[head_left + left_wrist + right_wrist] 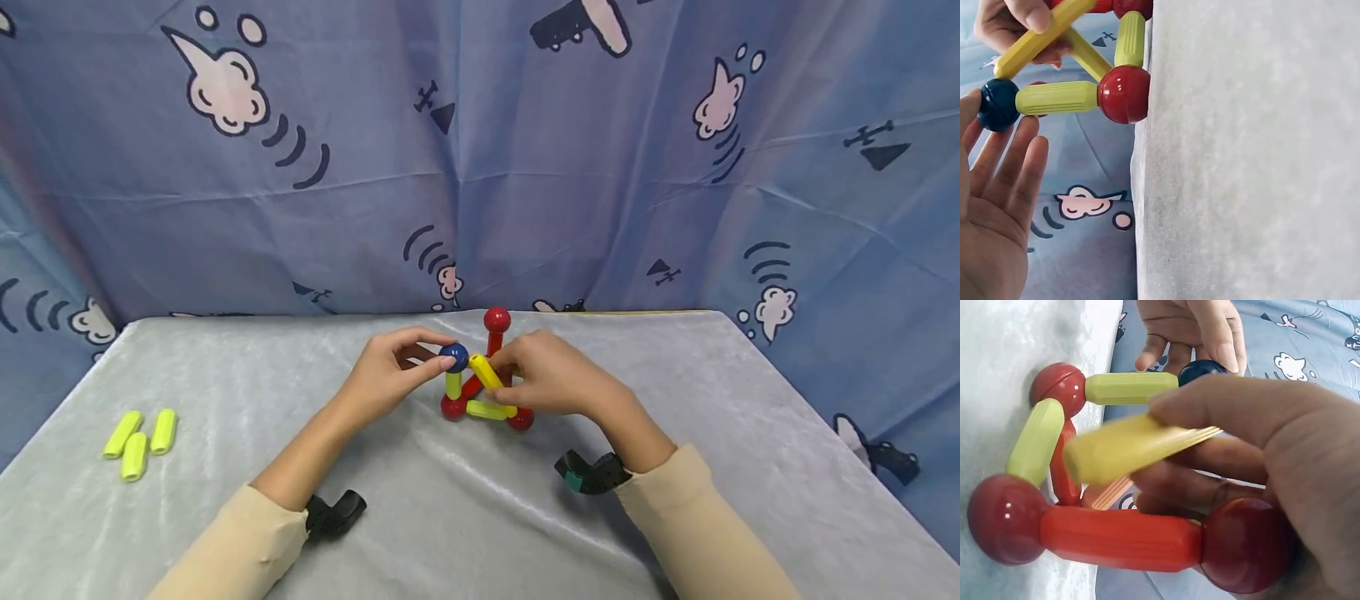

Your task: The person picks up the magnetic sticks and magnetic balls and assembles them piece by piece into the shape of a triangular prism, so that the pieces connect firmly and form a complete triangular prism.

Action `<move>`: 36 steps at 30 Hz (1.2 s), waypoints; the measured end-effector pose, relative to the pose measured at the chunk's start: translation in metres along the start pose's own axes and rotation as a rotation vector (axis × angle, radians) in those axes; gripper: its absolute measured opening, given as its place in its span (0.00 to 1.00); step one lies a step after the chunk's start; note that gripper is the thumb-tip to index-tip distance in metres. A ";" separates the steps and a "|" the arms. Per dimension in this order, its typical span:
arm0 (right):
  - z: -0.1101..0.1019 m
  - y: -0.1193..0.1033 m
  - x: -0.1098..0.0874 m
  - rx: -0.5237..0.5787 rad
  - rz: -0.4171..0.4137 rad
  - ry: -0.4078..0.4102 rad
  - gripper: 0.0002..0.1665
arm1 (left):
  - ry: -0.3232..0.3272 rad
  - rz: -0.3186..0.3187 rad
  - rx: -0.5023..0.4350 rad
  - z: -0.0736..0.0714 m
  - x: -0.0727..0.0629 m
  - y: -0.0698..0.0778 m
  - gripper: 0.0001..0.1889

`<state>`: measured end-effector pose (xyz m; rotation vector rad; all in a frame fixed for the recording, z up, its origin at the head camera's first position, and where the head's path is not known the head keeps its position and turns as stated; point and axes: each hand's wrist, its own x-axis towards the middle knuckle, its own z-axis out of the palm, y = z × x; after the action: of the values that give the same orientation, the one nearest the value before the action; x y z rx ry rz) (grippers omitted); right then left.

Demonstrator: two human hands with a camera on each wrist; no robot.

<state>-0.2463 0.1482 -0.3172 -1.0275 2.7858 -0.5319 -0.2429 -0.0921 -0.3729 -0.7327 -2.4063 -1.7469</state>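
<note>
My left hand [386, 371] pinches a blue ball [453, 357] between thumb and fingertips. The ball tops an upright lime magnetic stick [453, 385], which stands on a red ball [453, 407]. My right hand [555, 375] holds a yellow magnetic stick [485, 372] at a slant, one end close to the blue ball; in the left wrist view that end of the yellow stick [1044, 36] seems to meet it. A lime stick [487, 410] joins the base balls. In the right wrist view, a red stick [1121, 539] links two red balls beside my right hand.
Several loose lime sticks, one of them a lime stick [163, 431], lie at the left of the cloth-covered table [247, 367]. A red ball [497, 320] rises on a red stick behind the hands. A patterned blue curtain [360, 125] hangs behind the table.
</note>
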 end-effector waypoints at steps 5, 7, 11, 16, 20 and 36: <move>0.001 -0.003 0.001 -0.111 -0.002 0.001 0.07 | 0.000 0.009 0.021 0.000 0.001 0.000 0.14; 0.001 -0.005 0.002 -0.147 -0.005 0.006 0.09 | 0.004 0.010 0.021 0.000 0.001 0.000 0.13; 0.004 -0.008 0.003 -0.205 -0.011 0.018 0.11 | 0.002 0.014 0.014 0.001 0.000 0.001 0.14; 0.008 -0.007 0.004 -0.259 -0.032 0.051 0.12 | -0.010 0.022 0.002 0.003 0.001 0.002 0.13; 0.008 -0.007 0.004 -0.256 -0.030 0.057 0.18 | -0.009 0.020 0.011 0.004 0.002 0.001 0.13; -0.037 0.020 -0.026 0.184 0.080 0.128 0.16 | -0.036 0.008 0.010 0.004 0.000 0.003 0.16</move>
<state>-0.2476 0.1900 -0.2899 -0.8682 2.8066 -0.8525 -0.2408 -0.0874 -0.3714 -0.7777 -2.4298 -1.7326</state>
